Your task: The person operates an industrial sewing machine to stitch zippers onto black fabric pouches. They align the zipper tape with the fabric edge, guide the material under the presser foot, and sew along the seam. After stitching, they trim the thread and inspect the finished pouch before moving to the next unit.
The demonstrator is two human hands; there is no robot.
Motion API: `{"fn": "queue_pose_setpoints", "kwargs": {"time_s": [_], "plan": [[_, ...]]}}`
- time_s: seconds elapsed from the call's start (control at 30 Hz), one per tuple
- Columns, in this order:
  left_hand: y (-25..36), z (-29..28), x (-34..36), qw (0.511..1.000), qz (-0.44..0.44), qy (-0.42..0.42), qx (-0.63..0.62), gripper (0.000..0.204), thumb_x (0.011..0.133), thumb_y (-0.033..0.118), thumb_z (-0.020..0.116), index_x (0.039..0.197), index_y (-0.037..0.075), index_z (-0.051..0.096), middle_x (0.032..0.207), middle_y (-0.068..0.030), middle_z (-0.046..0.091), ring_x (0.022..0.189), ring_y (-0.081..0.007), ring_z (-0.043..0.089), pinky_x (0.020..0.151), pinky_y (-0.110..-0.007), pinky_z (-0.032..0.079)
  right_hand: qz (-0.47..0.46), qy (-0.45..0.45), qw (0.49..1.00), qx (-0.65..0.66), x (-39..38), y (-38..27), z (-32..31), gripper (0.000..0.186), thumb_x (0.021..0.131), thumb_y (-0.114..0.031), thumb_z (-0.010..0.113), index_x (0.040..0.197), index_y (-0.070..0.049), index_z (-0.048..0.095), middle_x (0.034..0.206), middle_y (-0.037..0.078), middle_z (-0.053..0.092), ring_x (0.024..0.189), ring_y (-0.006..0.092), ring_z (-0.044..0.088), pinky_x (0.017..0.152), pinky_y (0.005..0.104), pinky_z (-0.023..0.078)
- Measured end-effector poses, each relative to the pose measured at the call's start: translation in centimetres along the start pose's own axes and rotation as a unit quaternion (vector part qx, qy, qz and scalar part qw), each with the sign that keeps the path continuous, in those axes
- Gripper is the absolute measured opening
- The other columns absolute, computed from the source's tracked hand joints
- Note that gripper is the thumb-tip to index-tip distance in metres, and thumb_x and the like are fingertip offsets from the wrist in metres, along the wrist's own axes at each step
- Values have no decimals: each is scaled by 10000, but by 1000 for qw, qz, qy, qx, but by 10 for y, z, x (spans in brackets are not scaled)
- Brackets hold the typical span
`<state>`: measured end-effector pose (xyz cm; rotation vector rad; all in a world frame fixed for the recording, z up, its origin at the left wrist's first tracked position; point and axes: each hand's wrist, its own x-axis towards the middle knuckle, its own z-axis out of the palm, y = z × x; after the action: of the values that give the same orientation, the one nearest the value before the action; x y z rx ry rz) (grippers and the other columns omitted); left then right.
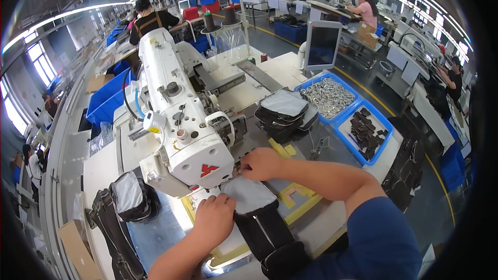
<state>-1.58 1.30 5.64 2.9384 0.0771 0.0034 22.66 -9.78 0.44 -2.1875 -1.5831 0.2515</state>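
Note:
A white industrial sewing machine (181, 150) stands in front of me. Under its head lies a black fabric bag piece (250, 197) with a grey lining panel and a long zipper; its tail runs back toward me. My left hand (213, 220) has its fingers curled against the left edge of that piece. Close to the needle area, my right hand (259, 164) is closed in a pinch at the far end of the piece. Whatever sits between its fingertips is too small or hidden to name.
Stacked grey-lined black bag pieces (282, 109) lie beyond my right hand, and another bag piece (132, 197) lies at left. Blue trays hold metal rings (329, 98) and dark tabs (368, 134). A monitor (322, 45) stands behind them. Several people work at other machines farther off.

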Motion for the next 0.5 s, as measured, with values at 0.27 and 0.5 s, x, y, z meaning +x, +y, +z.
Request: {"fn": "queue_pose_setpoints", "kwargs": {"time_s": [0.27,0.5], "plan": [[-5,22,12,967,114,176,-145,258,781,6,770,1027,40,703,1038,-152,721,974,-385,691,862,-463,557,-137,-38,978,150,-57,23,-30,571,800,-57,755,1357,-141,662,1384,208,608,1307,372,593,1075,442,496],[10,21,-15,800,63,343,-489,236,958,73,680,1152,-49,625,1071,-129,660,974,-203,641,890,-348,514,-21,37,957,288,-123,-54,-60,308,996,-195,734,1258,-55,652,1102,137,721,986,252,698,892,396,551]]}}
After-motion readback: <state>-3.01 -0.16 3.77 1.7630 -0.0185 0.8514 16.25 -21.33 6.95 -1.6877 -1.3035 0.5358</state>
